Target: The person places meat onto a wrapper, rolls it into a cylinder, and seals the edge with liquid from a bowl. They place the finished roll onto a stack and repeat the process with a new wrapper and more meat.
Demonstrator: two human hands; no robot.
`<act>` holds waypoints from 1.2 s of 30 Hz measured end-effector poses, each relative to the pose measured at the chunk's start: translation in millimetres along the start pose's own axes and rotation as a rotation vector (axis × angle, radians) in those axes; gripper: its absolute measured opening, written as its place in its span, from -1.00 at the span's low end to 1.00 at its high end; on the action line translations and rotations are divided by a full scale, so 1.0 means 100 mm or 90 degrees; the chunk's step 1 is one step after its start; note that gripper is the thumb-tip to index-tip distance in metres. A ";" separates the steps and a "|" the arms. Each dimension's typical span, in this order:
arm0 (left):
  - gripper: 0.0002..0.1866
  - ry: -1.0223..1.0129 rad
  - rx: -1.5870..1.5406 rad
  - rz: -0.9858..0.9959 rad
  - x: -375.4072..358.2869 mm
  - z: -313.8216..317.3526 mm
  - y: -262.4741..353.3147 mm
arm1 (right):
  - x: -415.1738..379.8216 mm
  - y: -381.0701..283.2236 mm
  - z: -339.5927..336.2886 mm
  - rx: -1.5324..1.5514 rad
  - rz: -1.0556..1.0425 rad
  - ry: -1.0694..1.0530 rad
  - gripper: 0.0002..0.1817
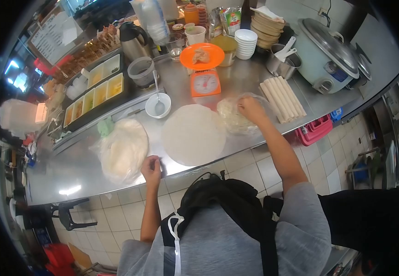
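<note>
Sign board: handwritten lines, too small to read.
Scale dial: numerals blurred, unreadable.
Packet: print illegible.

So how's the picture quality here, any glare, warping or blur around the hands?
Head view: strong fisheye bends the steel counter and blacks out the corners; ceiling-light glare sits on the counter's left end; the right hand in the filling bag and the left hand look soft, slightly blurred.

Right hand fingertips hidden in clear bag, bag contents indistinct, scale dial unreadable
</note>
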State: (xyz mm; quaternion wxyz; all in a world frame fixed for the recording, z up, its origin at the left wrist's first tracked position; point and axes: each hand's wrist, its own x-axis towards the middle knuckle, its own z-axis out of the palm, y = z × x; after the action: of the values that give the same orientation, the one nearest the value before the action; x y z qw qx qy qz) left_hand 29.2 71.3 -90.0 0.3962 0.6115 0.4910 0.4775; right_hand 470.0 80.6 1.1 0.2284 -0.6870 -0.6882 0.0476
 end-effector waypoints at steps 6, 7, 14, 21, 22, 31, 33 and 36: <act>-0.92 0.002 0.000 0.029 -0.02 0.00 0.07 | -0.11 0.05 -0.23 0.122 0.062 -0.006 -0.81; -0.93 -0.005 0.006 0.033 -0.02 0.00 0.08 | -0.14 0.06 -0.27 0.175 0.091 0.008 -0.80; -0.93 -0.004 -0.010 0.001 -0.01 0.00 -0.06 | 0.77 -0.29 -0.88 0.417 0.065 0.034 -0.79; -0.92 0.044 0.039 0.020 0.00 0.02 0.01 | 1.89 -0.67 -0.65 0.248 0.012 0.135 -0.80; -0.92 0.042 0.026 0.010 0.00 0.02 0.00 | 2.06 -0.58 -0.48 0.275 0.006 0.126 -0.81; -0.93 0.052 0.033 0.030 -0.02 0.02 -0.06 | 2.04 -0.58 -0.61 0.281 0.017 0.082 -0.81; -0.93 0.038 0.012 -0.005 -0.01 0.02 -0.05 | 2.01 -0.56 -0.68 0.271 0.063 0.122 -0.80; -0.92 0.038 -0.015 -0.005 -0.01 0.03 -0.04 | 2.04 -0.36 -0.70 0.347 0.067 0.130 -0.75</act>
State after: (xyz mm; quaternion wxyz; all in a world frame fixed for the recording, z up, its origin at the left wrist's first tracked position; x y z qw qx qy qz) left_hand 30.7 70.8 -95.2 0.3900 0.5905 0.4995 0.4998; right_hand 473.4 259.1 128.3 0.4697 -0.6363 -0.5871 0.1727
